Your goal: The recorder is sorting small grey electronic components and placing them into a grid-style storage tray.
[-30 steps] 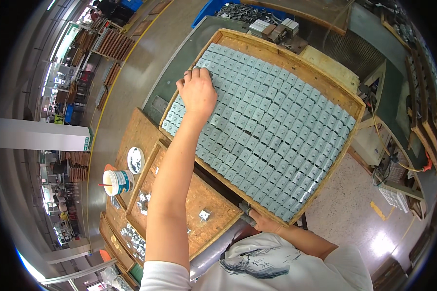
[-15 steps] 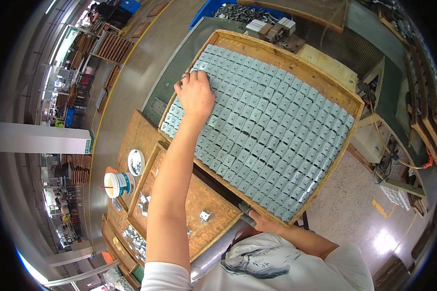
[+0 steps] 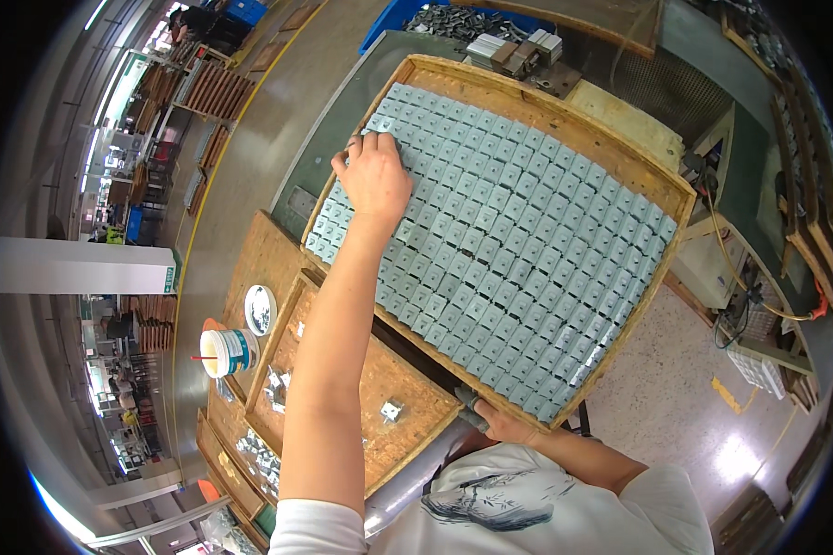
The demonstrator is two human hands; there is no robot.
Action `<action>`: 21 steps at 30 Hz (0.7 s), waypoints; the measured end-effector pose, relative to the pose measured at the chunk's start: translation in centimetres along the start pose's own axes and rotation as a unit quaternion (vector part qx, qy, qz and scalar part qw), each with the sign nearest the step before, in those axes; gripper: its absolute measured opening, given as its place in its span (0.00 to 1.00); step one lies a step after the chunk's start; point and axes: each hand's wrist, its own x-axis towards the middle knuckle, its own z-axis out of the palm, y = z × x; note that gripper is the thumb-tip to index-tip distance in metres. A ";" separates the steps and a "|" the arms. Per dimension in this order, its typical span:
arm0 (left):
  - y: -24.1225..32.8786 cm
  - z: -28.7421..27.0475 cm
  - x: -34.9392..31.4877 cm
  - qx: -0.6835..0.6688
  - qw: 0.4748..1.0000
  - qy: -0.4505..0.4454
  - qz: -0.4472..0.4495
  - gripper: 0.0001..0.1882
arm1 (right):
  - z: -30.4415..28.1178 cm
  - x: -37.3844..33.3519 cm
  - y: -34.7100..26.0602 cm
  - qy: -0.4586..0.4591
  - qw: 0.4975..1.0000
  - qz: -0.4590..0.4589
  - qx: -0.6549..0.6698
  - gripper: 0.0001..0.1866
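Note:
A large wooden tray (image 3: 551, 100) lies in front of me, packed with rows of small grey-blue metal pieces (image 3: 491, 231), each with a mark or hole in its middle. Over its left side reaches my left hand (image 3: 378, 180), fingers bent down onto the pieces near the rim; whatever is under the fingertips is hidden. My right hand (image 3: 502, 424) is close to my body at the tray's near edge. Its fingers look closed around something dark grey (image 3: 472, 410) that I cannot make out, partly hidden by the hand and rim.
Left of the tray, a shallower wooden tray (image 3: 416, 444) holds a few loose metal pieces (image 3: 391, 410). Beyond it stand a white tub (image 3: 229, 352) and a round white dish (image 3: 260, 310). A blue bin (image 3: 393, 23) of metal parts and stacked blocks (image 3: 514, 55) sit at the back.
Almost nothing differs. My left hand has shifted very slightly to the right over the same pieces; my right hand stays in place.

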 end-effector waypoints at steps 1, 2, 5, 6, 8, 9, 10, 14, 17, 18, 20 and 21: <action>0.0 0.0 0.0 -0.012 1.000 -0.001 -0.013 0.12 | 0.3 -0.1 0.0 0.001 1.000 0.003 0.007 0.18; 0.0 0.1 -0.1 -0.023 0.999 -0.002 -0.025 0.12 | 0.6 -0.3 0.1 0.002 1.000 0.006 0.013 0.18; 0.1 0.2 -0.2 -0.036 0.999 0.003 -0.040 0.13 | 1.8 -1.2 0.1 -0.020 1.000 0.018 0.011 0.19; 0.0 0.2 -0.3 -0.036 0.999 0.003 -0.040 0.13 | 1.8 -1.3 0.2 -0.020 1.000 0.018 0.011 0.19; -0.1 0.2 -0.4 -0.054 0.997 0.000 -0.046 0.14 | 1.6 -1.2 0.1 -0.013 1.000 0.016 0.015 0.19; -0.2 0.3 -0.4 -0.053 0.997 0.001 -0.047 0.14 | 1.5 -1.0 0.1 -0.013 1.000 0.015 0.015 0.19; -0.4 0.5 -0.4 -0.047 0.998 0.017 -0.029 0.13 | 1.4 -0.8 0.1 -0.013 1.000 0.015 0.013 0.18; -0.4 -0.5 -0.1 -0.032 0.999 0.004 0.028 0.12 | 0.9 -0.5 0.0 -0.021 0.999 0.025 0.003 0.17; -0.1 0.1 -0.3 -0.065 0.997 0.029 -0.042 0.11 | 0.2 -0.1 -0.2 0.004 1.000 0.016 -0.014 0.17; 0.0 -0.1 -0.1 -0.066 0.997 0.029 -0.042 0.11 | 0.5 -0.3 -0.2 0.004 1.000 0.016 -0.014 0.17; -0.3 -0.8 0.4 -0.079 0.995 -0.043 -0.036 0.12 | 1.0 -0.7 0.0 -0.025 0.999 0.034 0.011 0.17; -0.6 -0.7 0.6 -0.077 0.995 -0.042 -0.037 0.12 | 1.0 -0.7 0.1 -0.024 0.999 0.032 0.011 0.17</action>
